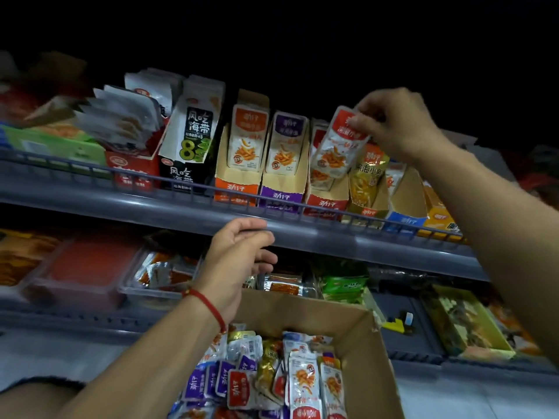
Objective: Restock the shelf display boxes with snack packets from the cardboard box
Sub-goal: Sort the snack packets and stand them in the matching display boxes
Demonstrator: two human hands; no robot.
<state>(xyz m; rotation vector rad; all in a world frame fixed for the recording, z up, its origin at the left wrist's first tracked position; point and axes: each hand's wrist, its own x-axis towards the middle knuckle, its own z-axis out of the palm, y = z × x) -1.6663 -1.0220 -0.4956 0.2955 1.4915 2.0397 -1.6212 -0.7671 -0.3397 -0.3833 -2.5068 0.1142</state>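
Right hand: fingers pinching the top edge of a red snack packet, which hangs over the red display box on the upper shelf – not seated yet.
Left hand: loosely curled, holding nothing, just above the cardboard box.
Risk: the glossy foil pouch looks slippery – held by one edge it could swing, catch the neighbouring gold packet and slide into the wrong slot.
Materials: crinkly film pouches, stiff matte card boxes, smooth grey shelf rail.
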